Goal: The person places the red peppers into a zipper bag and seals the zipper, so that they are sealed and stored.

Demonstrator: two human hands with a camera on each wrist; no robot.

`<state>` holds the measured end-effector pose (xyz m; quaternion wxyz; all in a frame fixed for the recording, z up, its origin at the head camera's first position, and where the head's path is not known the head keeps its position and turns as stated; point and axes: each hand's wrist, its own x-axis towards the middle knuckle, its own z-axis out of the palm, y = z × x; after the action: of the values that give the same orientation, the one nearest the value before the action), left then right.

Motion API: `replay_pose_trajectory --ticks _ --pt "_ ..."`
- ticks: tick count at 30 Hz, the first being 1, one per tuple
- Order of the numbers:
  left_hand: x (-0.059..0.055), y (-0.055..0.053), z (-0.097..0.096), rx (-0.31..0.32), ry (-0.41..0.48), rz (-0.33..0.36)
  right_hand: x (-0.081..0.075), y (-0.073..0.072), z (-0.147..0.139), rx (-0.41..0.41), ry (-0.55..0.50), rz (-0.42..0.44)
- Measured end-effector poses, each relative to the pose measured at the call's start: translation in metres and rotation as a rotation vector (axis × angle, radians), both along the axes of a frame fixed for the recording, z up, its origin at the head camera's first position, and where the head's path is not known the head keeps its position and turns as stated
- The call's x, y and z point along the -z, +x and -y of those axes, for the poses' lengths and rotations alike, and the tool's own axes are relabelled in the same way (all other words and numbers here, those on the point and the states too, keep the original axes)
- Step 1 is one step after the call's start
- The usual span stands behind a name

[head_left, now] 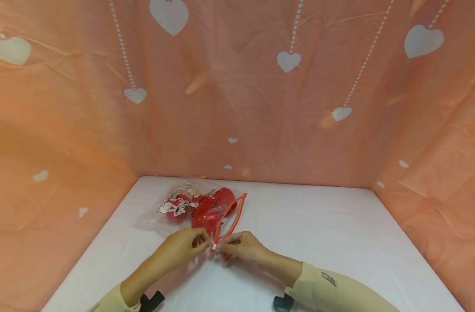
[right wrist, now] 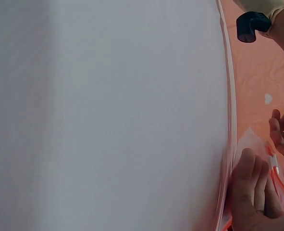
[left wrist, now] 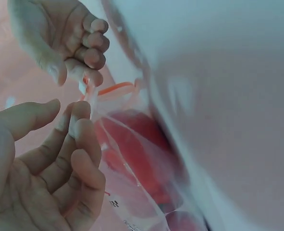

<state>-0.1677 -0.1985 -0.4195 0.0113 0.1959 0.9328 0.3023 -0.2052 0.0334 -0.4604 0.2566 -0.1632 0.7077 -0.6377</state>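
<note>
A clear zip bag (head_left: 153,221) with an orange zip strip (head_left: 237,219) and printed cartoon figures lies on the table. Red rounded things (head_left: 223,199) show through its film; their kind is unclear. At the strip's near end sits a white slider (head_left: 214,246). My left hand (head_left: 184,246) is just left of that end, its thumb apart from its bent fingers (left wrist: 79,139). From the other side, my right hand (head_left: 243,246) reaches the slider with its index finger by it. In the left wrist view, a gap shows between the right thumb and index finger.
A white-covered table (head_left: 319,229) carries the bag toward its left side. Orange sheeting (head_left: 241,108) with white hearts rises behind it and at both sides. Dark wrist-worn devices (head_left: 283,302) show below both forearms.
</note>
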Motion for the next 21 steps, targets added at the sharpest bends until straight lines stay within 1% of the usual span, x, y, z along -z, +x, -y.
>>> replay_pose_trajectory --ticks 6,9,13,15,17,19,21 --pt "0.007 0.004 0.005 0.074 0.043 0.040 0.002 0.001 0.003 -0.007 -0.012 0.017" --pt "0.009 0.006 0.009 0.103 0.074 0.103 0.003 0.000 0.005 0.002 -0.024 0.030" --pt "0.010 0.007 0.014 0.147 0.149 0.223 0.004 -0.001 0.008 0.005 -0.022 0.038" --pt "0.011 0.007 0.016 0.168 0.174 0.258 0.003 -0.001 0.009 0.009 -0.012 0.033" --pt "0.013 0.006 0.017 0.178 0.188 0.277 0.003 -0.002 0.010 0.011 -0.001 0.024" --pt "0.014 0.006 0.018 0.177 0.192 0.297 0.002 -0.002 0.011 0.011 0.003 0.018" --pt "0.016 0.006 0.019 0.168 0.210 0.338 0.002 -0.002 0.012 0.007 -0.008 0.020"
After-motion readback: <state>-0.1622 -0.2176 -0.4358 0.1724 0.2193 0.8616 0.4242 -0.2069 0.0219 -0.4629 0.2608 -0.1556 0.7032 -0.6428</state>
